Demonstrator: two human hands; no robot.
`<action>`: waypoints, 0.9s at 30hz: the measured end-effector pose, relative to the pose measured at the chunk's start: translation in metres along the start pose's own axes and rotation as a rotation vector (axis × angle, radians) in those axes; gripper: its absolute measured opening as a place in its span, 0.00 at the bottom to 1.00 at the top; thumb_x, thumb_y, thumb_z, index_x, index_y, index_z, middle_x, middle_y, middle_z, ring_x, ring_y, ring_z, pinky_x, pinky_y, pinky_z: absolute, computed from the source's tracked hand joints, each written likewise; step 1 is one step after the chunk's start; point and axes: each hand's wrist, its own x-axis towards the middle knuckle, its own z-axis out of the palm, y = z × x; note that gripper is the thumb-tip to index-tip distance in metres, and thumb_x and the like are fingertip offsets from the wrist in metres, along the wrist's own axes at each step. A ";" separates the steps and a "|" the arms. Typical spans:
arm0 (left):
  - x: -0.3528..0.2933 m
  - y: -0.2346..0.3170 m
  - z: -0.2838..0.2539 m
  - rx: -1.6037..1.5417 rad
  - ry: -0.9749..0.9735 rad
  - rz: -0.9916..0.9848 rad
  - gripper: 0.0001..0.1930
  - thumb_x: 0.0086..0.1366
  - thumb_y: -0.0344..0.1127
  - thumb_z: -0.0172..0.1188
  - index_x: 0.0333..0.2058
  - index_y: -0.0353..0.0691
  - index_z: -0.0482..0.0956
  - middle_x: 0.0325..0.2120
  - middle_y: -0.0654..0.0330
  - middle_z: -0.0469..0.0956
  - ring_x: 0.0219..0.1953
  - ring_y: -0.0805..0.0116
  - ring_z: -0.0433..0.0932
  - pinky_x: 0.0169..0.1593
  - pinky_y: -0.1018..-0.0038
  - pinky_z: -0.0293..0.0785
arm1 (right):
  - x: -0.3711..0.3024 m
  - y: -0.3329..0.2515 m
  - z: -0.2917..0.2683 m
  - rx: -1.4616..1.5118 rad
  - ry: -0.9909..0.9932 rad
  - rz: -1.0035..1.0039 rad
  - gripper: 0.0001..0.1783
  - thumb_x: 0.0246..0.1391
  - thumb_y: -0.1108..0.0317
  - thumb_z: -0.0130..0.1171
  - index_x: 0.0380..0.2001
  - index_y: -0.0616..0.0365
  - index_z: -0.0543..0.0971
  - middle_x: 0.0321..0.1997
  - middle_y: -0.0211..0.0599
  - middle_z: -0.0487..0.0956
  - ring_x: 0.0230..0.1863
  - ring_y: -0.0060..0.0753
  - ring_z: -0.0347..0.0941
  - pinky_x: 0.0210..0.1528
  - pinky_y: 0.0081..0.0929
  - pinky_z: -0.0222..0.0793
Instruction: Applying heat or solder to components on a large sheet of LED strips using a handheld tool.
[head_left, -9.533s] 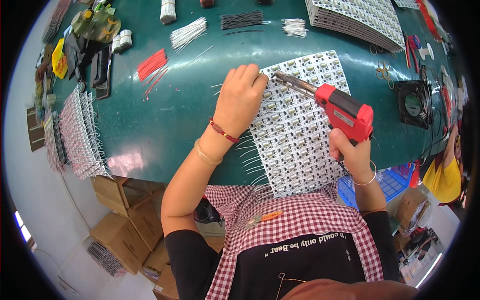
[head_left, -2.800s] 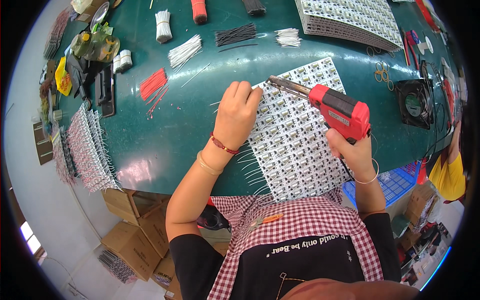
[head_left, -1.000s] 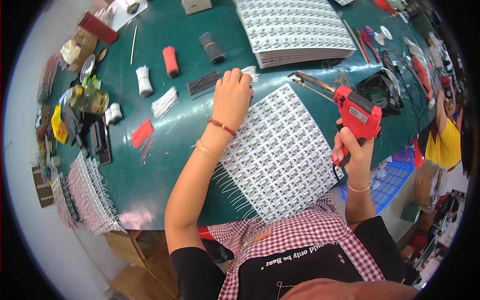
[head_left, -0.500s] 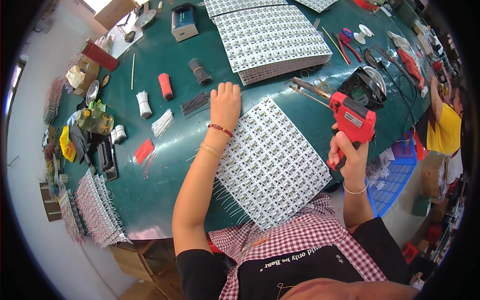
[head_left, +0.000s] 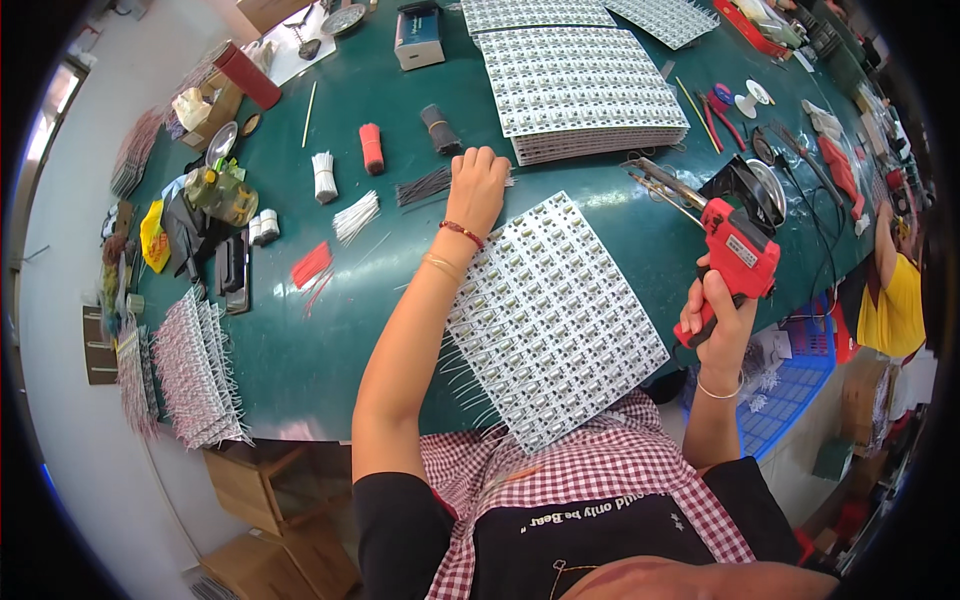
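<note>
My left hand [head_left: 478, 185] is closed, its fingers curled down over loose black wires [head_left: 425, 187] on the table; wire ends poke out on both sides of it, and the fingertips are hidden. In my right hand [head_left: 722, 318] is a red-and-black soldering gun [head_left: 738, 245], gripped by its handle, its metal tip pointing to the far left. Between my forearms a white circuit board panel [head_left: 560, 320] lies slanted across the table's front edge and my lap. Rows of small components cover it, and thin white wires [head_left: 470, 385] stick out along its left side.
Left of my left hand lie white wires [head_left: 356, 217], red wires [head_left: 311, 264] and tied bundles, one black [head_left: 440, 130]. A tall stack of panels [head_left: 590, 85] stands behind. A black fan [head_left: 740, 190] sits beyond the soldering gun. Wired panels [head_left: 195, 370] lean at the left edge.
My view has turned a little, so the table's things appear farther right. The left hand stays over the black wires, and the soldering gun remains held above the table.
</note>
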 end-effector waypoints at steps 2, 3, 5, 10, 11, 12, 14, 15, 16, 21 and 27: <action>-0.002 -0.003 -0.001 -0.032 0.050 -0.042 0.02 0.63 0.28 0.58 0.33 0.41 0.78 0.31 0.58 0.72 0.38 0.59 0.72 0.43 0.64 0.66 | -0.001 0.002 -0.001 0.004 -0.003 -0.015 0.12 0.62 0.71 0.57 0.45 0.66 0.73 0.19 0.34 0.73 0.13 0.20 0.64 0.17 0.21 0.63; 0.000 -0.001 -0.004 -0.048 0.070 -0.080 0.02 0.64 0.28 0.57 0.33 0.40 0.79 0.32 0.59 0.72 0.38 0.61 0.73 0.42 0.64 0.67 | -0.002 0.002 -0.002 0.003 -0.002 -0.020 0.12 0.62 0.71 0.57 0.46 0.66 0.74 0.19 0.34 0.72 0.13 0.20 0.63 0.17 0.22 0.63; -0.004 0.004 -0.013 -0.272 0.027 -0.264 0.04 0.67 0.30 0.56 0.34 0.39 0.79 0.33 0.60 0.74 0.38 0.65 0.75 0.42 0.66 0.70 | -0.004 0.003 -0.002 0.016 -0.017 -0.022 0.12 0.63 0.70 0.57 0.46 0.66 0.74 0.19 0.34 0.72 0.13 0.20 0.63 0.17 0.22 0.63; -0.010 0.076 -0.086 -1.442 -0.315 -0.788 0.09 0.77 0.35 0.48 0.41 0.38 0.76 0.37 0.63 0.79 0.34 0.73 0.80 0.38 0.76 0.78 | -0.008 0.005 0.001 0.085 -0.044 0.029 0.14 0.62 0.71 0.57 0.49 0.66 0.74 0.21 0.34 0.74 0.15 0.20 0.65 0.19 0.21 0.64; -0.018 0.090 -0.102 -1.618 -0.402 -0.849 0.09 0.77 0.36 0.48 0.43 0.39 0.75 0.36 0.62 0.79 0.33 0.73 0.80 0.37 0.77 0.78 | -0.007 0.010 0.004 0.086 -0.068 0.051 0.15 0.62 0.71 0.57 0.50 0.66 0.74 0.22 0.34 0.75 0.15 0.20 0.66 0.20 0.20 0.64; -0.028 0.099 -0.106 -1.681 -0.462 -0.835 0.09 0.78 0.35 0.48 0.43 0.38 0.75 0.34 0.62 0.79 0.31 0.74 0.80 0.35 0.78 0.77 | -0.006 0.011 0.009 0.071 -0.087 0.073 0.16 0.61 0.72 0.58 0.50 0.66 0.74 0.23 0.33 0.76 0.16 0.20 0.67 0.20 0.20 0.65; -0.043 0.119 -0.118 -1.724 -0.553 -0.855 0.09 0.77 0.34 0.48 0.43 0.36 0.75 0.30 0.63 0.78 0.29 0.76 0.79 0.34 0.80 0.76 | -0.008 0.018 0.016 -0.036 -0.160 0.114 0.19 0.61 0.72 0.59 0.54 0.66 0.73 0.27 0.35 0.77 0.20 0.19 0.70 0.23 0.19 0.67; -0.053 0.126 -0.121 -1.664 -0.584 -0.851 0.09 0.77 0.32 0.48 0.46 0.34 0.75 0.30 0.63 0.78 0.29 0.76 0.79 0.34 0.81 0.76 | -0.009 0.022 0.021 -0.084 -0.202 0.137 0.21 0.60 0.72 0.60 0.55 0.66 0.73 0.29 0.36 0.78 0.21 0.19 0.71 0.25 0.18 0.68; -0.059 0.134 -0.127 -1.672 -0.572 -0.877 0.10 0.76 0.30 0.48 0.48 0.33 0.75 0.30 0.63 0.78 0.30 0.77 0.79 0.34 0.80 0.76 | -0.011 0.026 0.026 -0.127 -0.220 0.164 0.22 0.58 0.72 0.62 0.55 0.66 0.73 0.30 0.37 0.79 0.23 0.20 0.73 0.26 0.18 0.70; -0.079 0.154 -0.136 -1.568 -0.427 -0.895 0.12 0.74 0.26 0.49 0.52 0.30 0.74 0.30 0.61 0.80 0.30 0.76 0.80 0.32 0.80 0.77 | -0.015 0.049 0.040 -0.227 -0.369 0.268 0.20 0.57 0.72 0.65 0.51 0.66 0.76 0.34 0.36 0.82 0.26 0.20 0.75 0.29 0.18 0.72; -0.094 0.163 -0.130 -1.307 -0.429 -0.956 0.07 0.71 0.24 0.53 0.44 0.29 0.77 0.30 0.59 0.82 0.30 0.75 0.81 0.31 0.79 0.79 | -0.025 0.064 0.044 -0.103 -0.399 0.323 0.13 0.57 0.69 0.67 0.42 0.64 0.78 0.29 0.31 0.80 0.26 0.19 0.76 0.28 0.20 0.72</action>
